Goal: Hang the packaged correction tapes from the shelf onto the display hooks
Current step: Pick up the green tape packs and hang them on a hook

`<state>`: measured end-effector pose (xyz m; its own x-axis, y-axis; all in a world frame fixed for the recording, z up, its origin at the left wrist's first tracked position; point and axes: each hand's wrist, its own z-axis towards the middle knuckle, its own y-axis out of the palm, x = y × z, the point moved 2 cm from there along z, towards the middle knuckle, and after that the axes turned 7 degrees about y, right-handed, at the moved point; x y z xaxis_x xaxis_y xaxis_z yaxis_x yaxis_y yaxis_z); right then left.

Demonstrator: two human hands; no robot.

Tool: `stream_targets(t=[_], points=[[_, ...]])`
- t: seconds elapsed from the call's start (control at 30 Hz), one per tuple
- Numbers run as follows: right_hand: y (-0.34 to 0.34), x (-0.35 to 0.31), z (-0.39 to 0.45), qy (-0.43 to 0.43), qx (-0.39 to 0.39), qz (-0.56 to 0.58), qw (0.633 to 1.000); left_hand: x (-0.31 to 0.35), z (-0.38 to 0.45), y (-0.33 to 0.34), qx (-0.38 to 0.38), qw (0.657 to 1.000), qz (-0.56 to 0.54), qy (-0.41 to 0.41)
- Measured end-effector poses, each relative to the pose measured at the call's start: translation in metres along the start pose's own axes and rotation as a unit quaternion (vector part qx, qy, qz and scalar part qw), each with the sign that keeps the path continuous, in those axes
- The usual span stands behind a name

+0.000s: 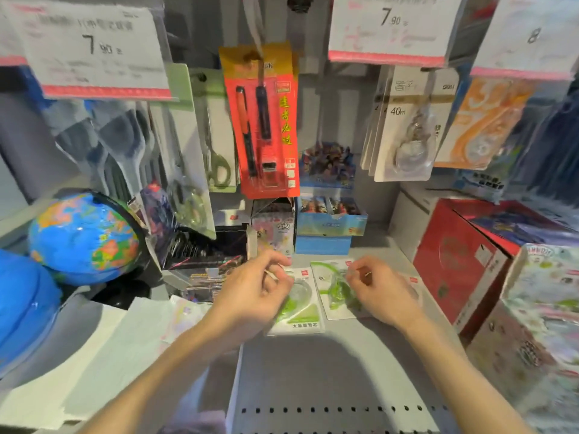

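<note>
Right now two green correction-tape packs lie flat on the grey shelf (329,355), side by side just in front of the blue boxes (326,227): left pack (300,314) partly under the left hand (253,296), right pack (335,289) under the right hand (380,289). Both hands hover w/ fingers curled at the packs' top edges; can't tell if either has actually pinched a card yet. Prob. light, stiff card w/ slick plastic blister, so best pinch the card edge near the hang hole, not the bubble.

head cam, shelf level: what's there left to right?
Globe → left hand → green correction tape packs on the shelf → right hand → red box.
</note>
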<state>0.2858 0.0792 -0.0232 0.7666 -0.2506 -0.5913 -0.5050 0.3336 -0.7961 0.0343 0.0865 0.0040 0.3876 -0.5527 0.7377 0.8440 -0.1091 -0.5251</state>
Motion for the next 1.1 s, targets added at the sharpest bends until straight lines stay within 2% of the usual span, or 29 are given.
stream_targets(t=[0.17, 0.37, 0.73, 0.87, 0.97, 1.1], points=[[0.012, 0.008, 0.018, -0.055, -0.015, -0.127, 0.990, -0.015, 0.032, 0.034, -0.127, 0.974, 0.185, 0.005], [0.002, 0.027, 0.012, -0.069, -0.057, -0.157, 0.984, -0.043, 0.048, 0.054, -0.225, 0.935, 0.268, -0.061], [-0.020, 0.040, -0.004, -0.044, -0.068, -0.122, 0.989, -0.043, 0.042, 0.057, -0.188, 0.943, 0.263, -0.072], [-0.016, 0.025, -0.002, -0.038, -0.062, -0.025, 0.997, -0.034, 0.040, 0.051, -0.141, 0.957, 0.252, -0.039], [-0.006, 0.007, 0.001, 0.000, -0.123, 0.122, 0.985, -0.026, 0.038, 0.043, -0.097, 0.972, 0.215, -0.008], [0.000, -0.019, 0.003, 0.099, -0.223, 0.360, 0.901, -0.011, 0.034, 0.037, -0.060, 0.983, 0.172, 0.027]])
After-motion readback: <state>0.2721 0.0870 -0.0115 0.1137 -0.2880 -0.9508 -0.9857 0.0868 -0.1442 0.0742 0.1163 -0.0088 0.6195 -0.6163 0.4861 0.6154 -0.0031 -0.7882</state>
